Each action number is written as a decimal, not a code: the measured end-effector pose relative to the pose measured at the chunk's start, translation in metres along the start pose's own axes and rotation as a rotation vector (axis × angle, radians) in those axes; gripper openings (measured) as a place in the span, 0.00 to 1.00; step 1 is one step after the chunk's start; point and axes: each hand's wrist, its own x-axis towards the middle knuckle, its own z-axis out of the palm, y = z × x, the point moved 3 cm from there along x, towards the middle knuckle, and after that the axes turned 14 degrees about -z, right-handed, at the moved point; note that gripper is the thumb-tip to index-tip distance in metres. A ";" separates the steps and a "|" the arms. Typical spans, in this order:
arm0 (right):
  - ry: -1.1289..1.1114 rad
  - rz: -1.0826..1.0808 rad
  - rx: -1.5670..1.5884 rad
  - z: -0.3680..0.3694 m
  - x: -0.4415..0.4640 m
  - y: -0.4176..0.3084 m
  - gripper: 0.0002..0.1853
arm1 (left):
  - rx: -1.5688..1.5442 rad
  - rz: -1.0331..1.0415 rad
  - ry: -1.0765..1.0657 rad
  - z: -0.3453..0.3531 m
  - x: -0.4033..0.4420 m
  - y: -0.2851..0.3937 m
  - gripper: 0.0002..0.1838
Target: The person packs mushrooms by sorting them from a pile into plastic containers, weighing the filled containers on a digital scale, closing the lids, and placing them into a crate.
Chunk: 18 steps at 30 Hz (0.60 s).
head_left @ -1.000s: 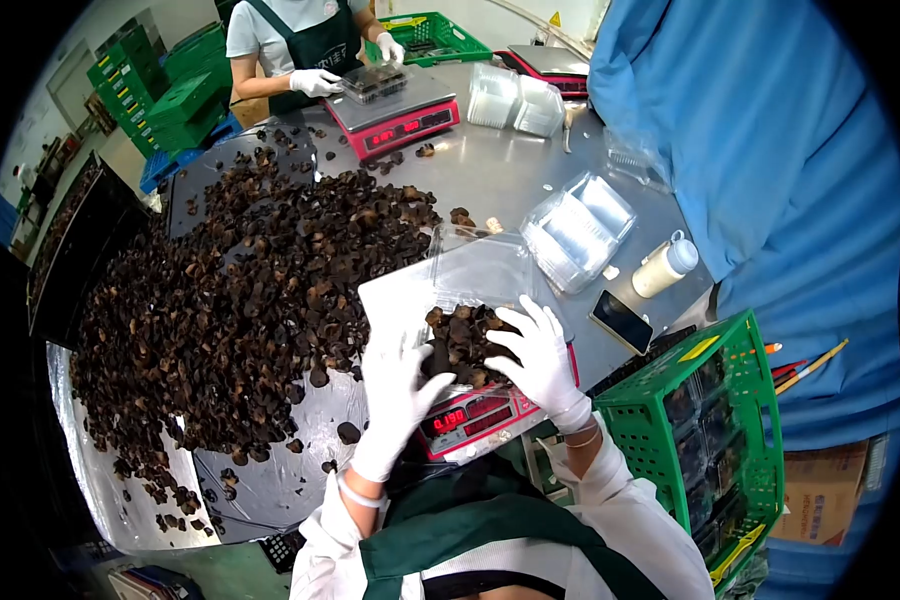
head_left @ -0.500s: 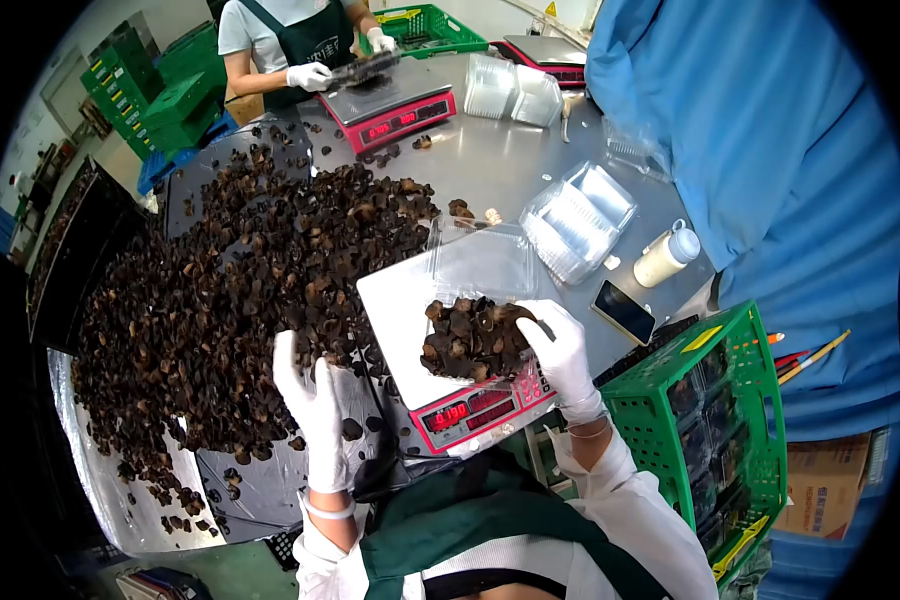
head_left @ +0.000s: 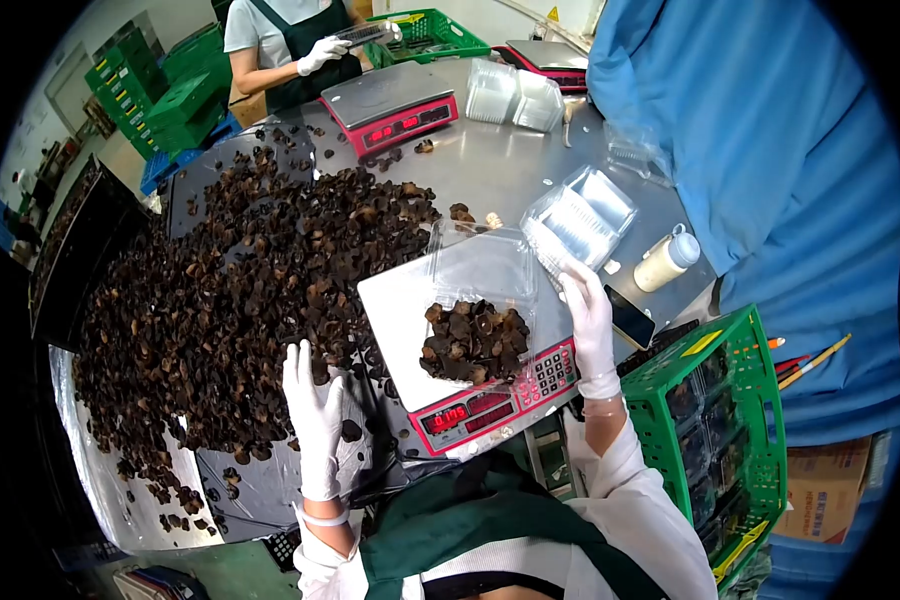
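Pieces of dark brown, curled fungus (head_left: 475, 342) lie heaped in a clear plastic container (head_left: 485, 268), which sits on the white plate of the near scale (head_left: 395, 310) with its lid laid back toward the far side. Red digits glow on the scale's front, too blurred to read surely. Both of the person's gloved hands are off the container, one on either side of it. The left hand (head_left: 315, 410) reaches to the near edge of the large fungus pile (head_left: 260, 290), fingers stretched out and thumb held apart; pieces show just past the gap, and no grip on any of them can be seen. The right hand (head_left: 592, 325) is loosely extended, fingers slightly bent, with nothing visible in it, close to a stack of clear trays (head_left: 580, 225) and partly in front of a dark phone (head_left: 630, 318). A pale bottle (head_left: 667, 262) stands upright beyond the phone. Near the right forearm, a green crate (head_left: 635, 440) holds filled clear packs (head_left: 705, 430). Across the metal table (head_left: 510, 165), a co-worker (head_left: 270, 45) holds a clear pack (head_left: 363, 36) in gloved hands above a second red scale (head_left: 390, 105), near another stack of clear containers (head_left: 515, 95)
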 end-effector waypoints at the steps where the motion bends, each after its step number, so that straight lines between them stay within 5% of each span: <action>1: 0.014 0.024 -0.016 0.000 0.003 0.017 0.22 | -0.072 0.023 -0.079 0.001 -0.001 -0.001 0.29; 2: 0.017 0.025 -0.018 -0.002 0.003 0.030 0.22 | -0.123 0.129 -0.086 0.006 -0.003 0.004 0.27; 4: -0.018 0.312 0.185 0.011 0.001 0.038 0.26 | -0.313 -0.191 -0.458 0.023 -0.009 0.020 0.25; 6: -0.066 0.383 0.235 0.019 0.001 0.031 0.27 | -0.466 -0.247 -0.609 0.043 -0.021 0.036 0.22; 8: -0.128 0.135 0.269 0.023 -0.004 0.005 0.25 | -0.859 -0.516 -0.916 0.063 -0.031 0.037 0.24; 14: -0.102 -0.063 -0.019 0.011 -0.032 -0.022 0.19 | -0.898 -0.516 -0.908 0.066 -0.041 0.035 0.25; 16: -0.023 -0.310 -0.401 0.006 -0.035 -0.028 0.16 | -0.942 -0.522 -0.914 0.065 -0.045 0.036 0.27; 18: -0.212 -0.452 -0.424 0.019 -0.039 -0.033 0.13 | -0.964 -0.534 -0.925 0.066 -0.050 0.034 0.28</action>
